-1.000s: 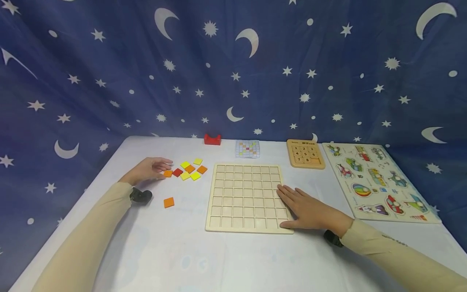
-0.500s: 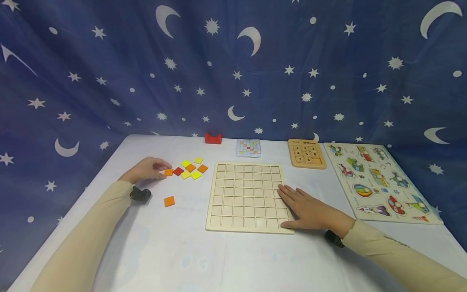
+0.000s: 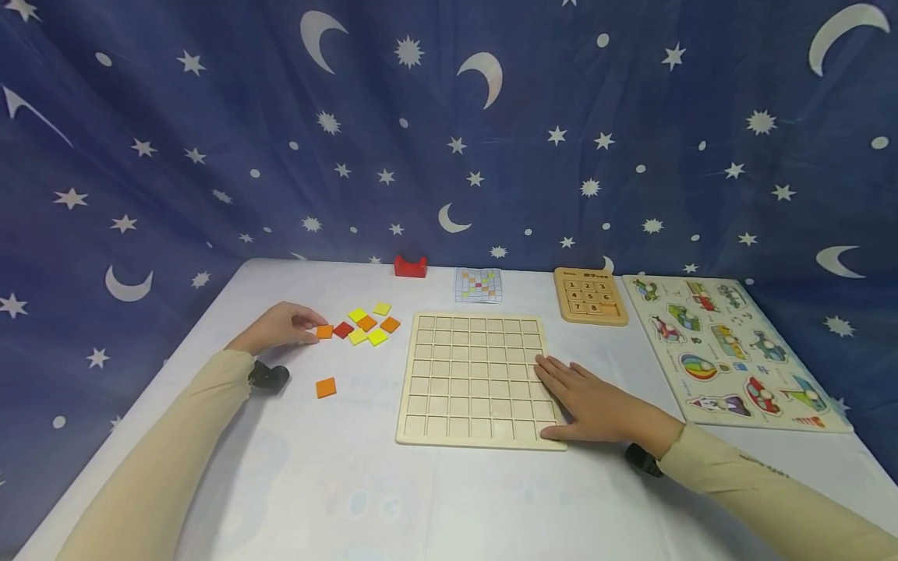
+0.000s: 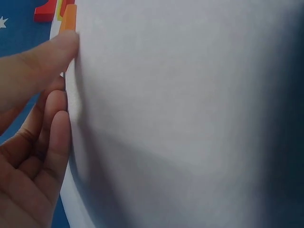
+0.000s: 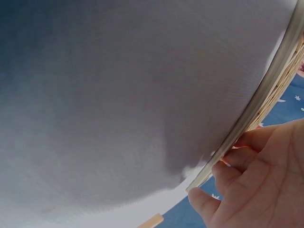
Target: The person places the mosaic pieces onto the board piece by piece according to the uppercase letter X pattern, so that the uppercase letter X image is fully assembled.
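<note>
At the left of the table, my left hand [image 3: 284, 326] pinches an orange tile [image 3: 325, 332] at its near left side. In the left wrist view the thumb [image 4: 61, 50] overlaps that orange tile [image 4: 70, 16], and the other fingers curl below it. A red tile [image 3: 343, 330] lies just to its right, beside a loose group of yellow tiles [image 3: 377, 336] and orange ones. Another orange tile [image 3: 326, 387] lies alone nearer the front. My right hand [image 3: 592, 401] rests with extended fingers on the right edge of a wooden grid board [image 3: 470, 382].
Behind the board lies a small coloured grid card [image 3: 479, 286], with a red block [image 3: 410, 267] to its left. A wooden number puzzle [image 3: 591, 296] and a large picture puzzle board [image 3: 733, 351] lie at the right. A starry blue cloth [image 3: 449, 132] hangs behind the table.
My left fingertips have drawn in slightly around the orange tile, which stays in nearly the same place. The right hand and the board have not moved; the head view shifted a little.
</note>
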A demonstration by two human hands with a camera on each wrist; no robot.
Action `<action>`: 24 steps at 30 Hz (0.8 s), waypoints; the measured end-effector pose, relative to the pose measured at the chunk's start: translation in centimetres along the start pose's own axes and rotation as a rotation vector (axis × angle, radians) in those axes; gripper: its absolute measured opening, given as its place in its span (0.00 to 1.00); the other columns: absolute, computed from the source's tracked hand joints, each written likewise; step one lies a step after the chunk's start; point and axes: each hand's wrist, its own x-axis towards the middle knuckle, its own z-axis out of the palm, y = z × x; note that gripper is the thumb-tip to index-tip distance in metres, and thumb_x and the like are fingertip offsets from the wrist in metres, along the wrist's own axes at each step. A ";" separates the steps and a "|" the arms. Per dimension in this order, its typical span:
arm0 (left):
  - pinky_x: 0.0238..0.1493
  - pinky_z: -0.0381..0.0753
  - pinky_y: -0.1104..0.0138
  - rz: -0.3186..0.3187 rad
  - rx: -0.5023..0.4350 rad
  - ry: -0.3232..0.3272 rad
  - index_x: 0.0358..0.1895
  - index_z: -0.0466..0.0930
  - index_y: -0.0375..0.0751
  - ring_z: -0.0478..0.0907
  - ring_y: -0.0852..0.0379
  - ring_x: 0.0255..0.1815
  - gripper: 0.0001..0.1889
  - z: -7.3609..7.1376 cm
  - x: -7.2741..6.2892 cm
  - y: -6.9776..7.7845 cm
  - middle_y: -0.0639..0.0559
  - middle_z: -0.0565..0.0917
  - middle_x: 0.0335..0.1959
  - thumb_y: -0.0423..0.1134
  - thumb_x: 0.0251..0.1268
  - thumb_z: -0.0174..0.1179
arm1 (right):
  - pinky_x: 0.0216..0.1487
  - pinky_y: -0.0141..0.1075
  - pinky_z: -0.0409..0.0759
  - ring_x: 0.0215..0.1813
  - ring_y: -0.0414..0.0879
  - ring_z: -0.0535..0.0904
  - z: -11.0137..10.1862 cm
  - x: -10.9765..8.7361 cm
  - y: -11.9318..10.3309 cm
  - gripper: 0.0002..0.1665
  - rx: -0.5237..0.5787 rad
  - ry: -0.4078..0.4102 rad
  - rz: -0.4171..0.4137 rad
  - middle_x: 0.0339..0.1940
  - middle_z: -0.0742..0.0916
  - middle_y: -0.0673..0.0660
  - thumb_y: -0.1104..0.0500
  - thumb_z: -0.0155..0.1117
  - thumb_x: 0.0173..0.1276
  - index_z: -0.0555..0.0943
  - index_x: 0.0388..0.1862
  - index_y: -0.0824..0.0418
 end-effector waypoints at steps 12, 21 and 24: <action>0.55 0.77 0.51 0.091 0.000 0.022 0.49 0.81 0.33 0.80 0.45 0.48 0.16 0.3 0.3 1.1 0.38 0.83 0.48 0.33 0.56 0.64 | 0.73 0.55 0.54 0.77 0.57 0.50 -0.1 0.0 0.1 0.60 -0.001 -0.004 0.001 0.77 0.55 0.63 0.24 0.48 0.59 0.50 0.74 0.66; 0.53 0.78 0.53 0.177 -0.072 0.025 0.50 0.81 0.34 0.80 0.45 0.48 0.17 1.2 1.2 4.1 0.38 0.84 0.48 0.33 0.56 0.65 | 0.73 0.56 0.54 0.77 0.58 0.50 -0.1 -0.1 -0.1 0.60 0.000 -0.007 0.001 0.77 0.55 0.63 0.25 0.48 0.59 0.50 0.74 0.67; 0.51 0.80 0.56 0.165 -0.107 0.015 0.51 0.80 0.36 0.80 0.47 0.47 0.17 1.7 1.5 5.4 0.40 0.84 0.48 0.34 0.57 0.65 | 0.72 0.55 0.55 0.77 0.57 0.50 -0.1 -0.1 -0.1 0.60 -0.004 -0.005 0.000 0.77 0.55 0.63 0.25 0.48 0.59 0.50 0.74 0.67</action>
